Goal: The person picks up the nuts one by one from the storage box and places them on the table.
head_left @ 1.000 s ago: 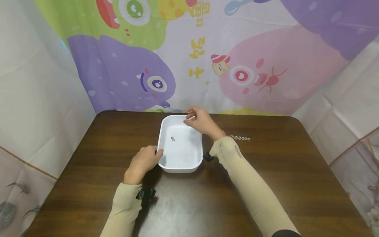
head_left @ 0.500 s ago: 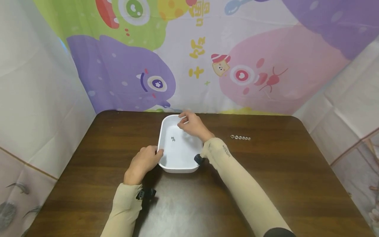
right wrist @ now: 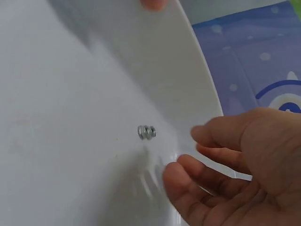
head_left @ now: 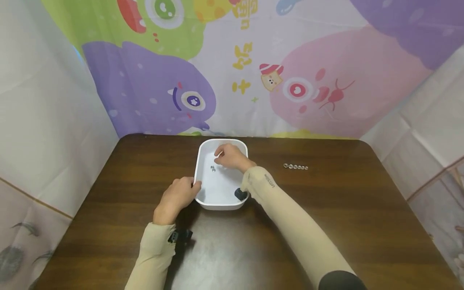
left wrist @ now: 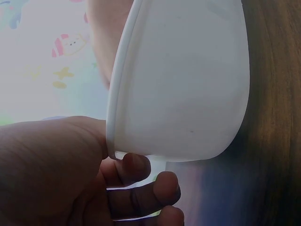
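Note:
A white rectangular tray stands on the brown table. My left hand grips its left rim, thumb over the edge and fingers curled outside under it; the left wrist view shows this hand close up. Inside the tray lie a few small silver metal nuts, touching one another in a short row. My right hand is over the tray, just right of these nuts. Its fingers are loosely bent, and the right wrist view shows a gap between thumb and fingers with nothing visible in it.
Several more silver nuts lie in a straight row on the table, right of the tray. A printed cartoon cloth hangs behind the table's back edge. White cloths hang at both sides.
My right hand has moved left and down, from the tray's far right rim into the tray near the nuts. The left hand keeps its grip on the rim.

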`<state>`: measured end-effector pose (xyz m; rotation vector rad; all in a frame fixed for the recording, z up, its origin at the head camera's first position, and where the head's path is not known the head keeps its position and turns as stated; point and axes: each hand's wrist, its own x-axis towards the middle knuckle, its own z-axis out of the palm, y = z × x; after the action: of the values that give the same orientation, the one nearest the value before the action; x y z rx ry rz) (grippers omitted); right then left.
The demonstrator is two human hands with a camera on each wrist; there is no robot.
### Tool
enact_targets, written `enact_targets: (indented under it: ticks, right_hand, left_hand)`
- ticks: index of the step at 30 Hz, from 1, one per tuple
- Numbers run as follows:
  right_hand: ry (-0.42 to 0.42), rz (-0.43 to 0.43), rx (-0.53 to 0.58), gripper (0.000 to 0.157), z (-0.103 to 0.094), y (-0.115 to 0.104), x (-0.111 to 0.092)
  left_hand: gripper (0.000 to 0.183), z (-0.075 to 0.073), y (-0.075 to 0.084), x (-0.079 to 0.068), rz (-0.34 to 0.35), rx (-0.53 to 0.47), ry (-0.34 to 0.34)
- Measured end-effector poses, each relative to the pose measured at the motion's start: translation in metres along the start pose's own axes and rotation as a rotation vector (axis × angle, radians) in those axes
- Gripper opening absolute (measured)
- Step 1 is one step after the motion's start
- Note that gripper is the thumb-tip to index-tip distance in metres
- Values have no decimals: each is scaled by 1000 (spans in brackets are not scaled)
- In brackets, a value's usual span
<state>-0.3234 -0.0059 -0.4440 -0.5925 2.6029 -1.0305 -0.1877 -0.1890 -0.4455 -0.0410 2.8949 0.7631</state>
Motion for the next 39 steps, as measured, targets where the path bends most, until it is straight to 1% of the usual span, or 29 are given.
enact_targets:
  ticks: [4, 8, 16, 19, 22, 24, 28, 32, 39]
  right_hand:
    - [-67, 6, -57, 22, 1, -1, 4]
    - [-119, -5, -127, 17, 0, -4, 6]
    - [-186, -45, -239, 16, -1, -4, 8]
    - [-207, -45, -245, 17, 0, -4, 10]
    - [-229, -20, -237, 18, 2, -2, 10]
    - [-237, -6, -231, 16, 3, -2, 10]
    - [-229, 7, -219, 11, 5, -1, 10]
    - [-218, 15, -212, 9, 7, -1, 10]
    - [-228, 17, -248, 10, 11, -2, 10]
  left_hand:
    - [36, 0, -1, 2, 5, 8, 4]
    - [35, 0, -1, 3, 9, 6, 2]
    - [37, 0, 1, 3, 16, 1, -6]
    - [37, -1, 1, 3, 13, -1, -8]
    - [38, -1, 2, 3, 13, 2, -9]
    - [39, -1, 2, 3, 12, 3, -12]
    - [40, -2, 1, 2, 5, 5, -15]
    - [40, -2, 0, 2, 1, 2, -13]
    - [40, -1, -2, 0, -4, -12, -18]
